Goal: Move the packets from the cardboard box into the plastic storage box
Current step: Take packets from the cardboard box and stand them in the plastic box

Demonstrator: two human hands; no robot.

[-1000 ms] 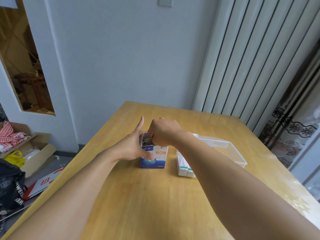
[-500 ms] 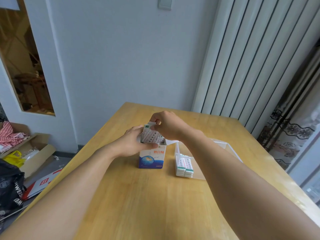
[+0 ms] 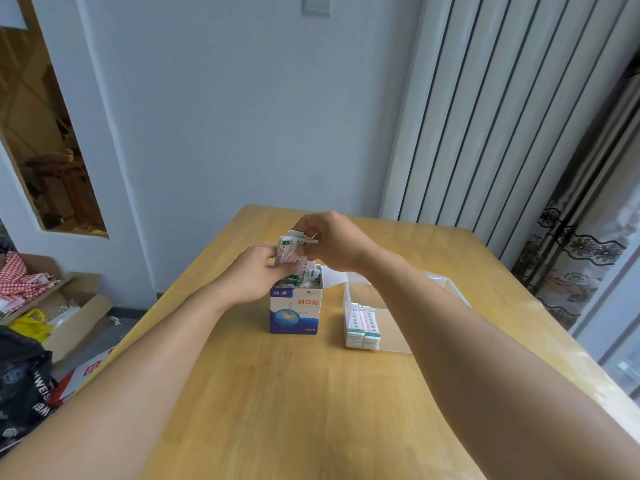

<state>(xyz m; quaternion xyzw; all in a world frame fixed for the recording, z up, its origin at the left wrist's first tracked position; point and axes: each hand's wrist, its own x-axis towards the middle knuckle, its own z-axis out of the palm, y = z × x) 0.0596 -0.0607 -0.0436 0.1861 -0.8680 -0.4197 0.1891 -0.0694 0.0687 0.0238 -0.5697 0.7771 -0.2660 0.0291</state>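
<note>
Both hands, left [image 3: 254, 277] and right [image 3: 332, 242], pinch raised packets [image 3: 291, 249] above cardboard box [image 3: 295, 311]

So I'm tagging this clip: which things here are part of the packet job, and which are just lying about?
Part of the job:
cardboard box
bundle of packets, held by left hand and right hand
stacked packets
plastic storage box

Lying about:
floor carton
yellow bag
black bag
checked cloth
</note>
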